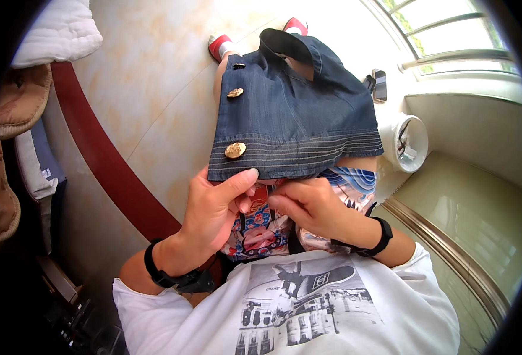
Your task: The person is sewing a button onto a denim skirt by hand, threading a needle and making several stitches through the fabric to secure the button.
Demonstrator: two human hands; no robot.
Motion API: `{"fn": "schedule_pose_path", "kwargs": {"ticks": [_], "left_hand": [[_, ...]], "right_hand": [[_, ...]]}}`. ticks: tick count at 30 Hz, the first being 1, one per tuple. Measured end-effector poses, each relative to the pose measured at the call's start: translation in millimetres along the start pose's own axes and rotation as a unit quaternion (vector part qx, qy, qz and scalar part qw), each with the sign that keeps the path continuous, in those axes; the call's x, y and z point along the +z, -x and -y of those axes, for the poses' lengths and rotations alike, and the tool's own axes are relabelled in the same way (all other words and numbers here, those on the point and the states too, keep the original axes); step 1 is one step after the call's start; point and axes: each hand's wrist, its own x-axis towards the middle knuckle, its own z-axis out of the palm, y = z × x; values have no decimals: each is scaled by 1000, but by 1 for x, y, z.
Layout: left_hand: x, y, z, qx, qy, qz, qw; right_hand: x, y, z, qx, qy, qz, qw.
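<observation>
A dark blue denim garment [287, 106] lies across my lap, with rows of pale stitching [305, 148] along its near hem. Down its left edge sit several gold-coloured metal buttons, the nearest one [235, 150] close to the hem. My left hand [219, 199] grips the hem's left part, thumb on top and fingers curled beneath. Just to the right, my right hand [312, 204] is at the near edge with its fingers bent, the tips partly hidden at the cloth. Whether it pinches something thin cannot be seen. Patterned shorts [261, 226] show below the hem.
A white bin [414, 142] with scraps inside stands on the right, near a smartphone [380, 85] by the barred window [447, 35]. At left are white quilted cloth [61, 33] and brown padded items [21, 102]. A dark red strip [106, 159] crosses the tiled floor [154, 84].
</observation>
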Motion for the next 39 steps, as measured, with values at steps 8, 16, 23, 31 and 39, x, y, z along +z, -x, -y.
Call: {"fn": "schedule_pose_path", "kwargs": {"ticks": [8,16,23,31,39], "left_hand": [[-2,1,2,-8,-24,-23,999],[-6,-1,4,-18,-28,-6,999],[-8,-2,3,-16,-51,-12,999],[-12,-3,5,-20,-66,-23,997],[-14,-4,5,-18,-77,-9,997]], "right_hand": [[26,-16,-25,87,-426,-91,896],[19,-11,-35,96,-263,-65,958],[14,-13,-47,209,-644,-38,735],[17,-19,-52,247,-686,-18,684],[10,-16,-61,235,-605,50,759]]}}
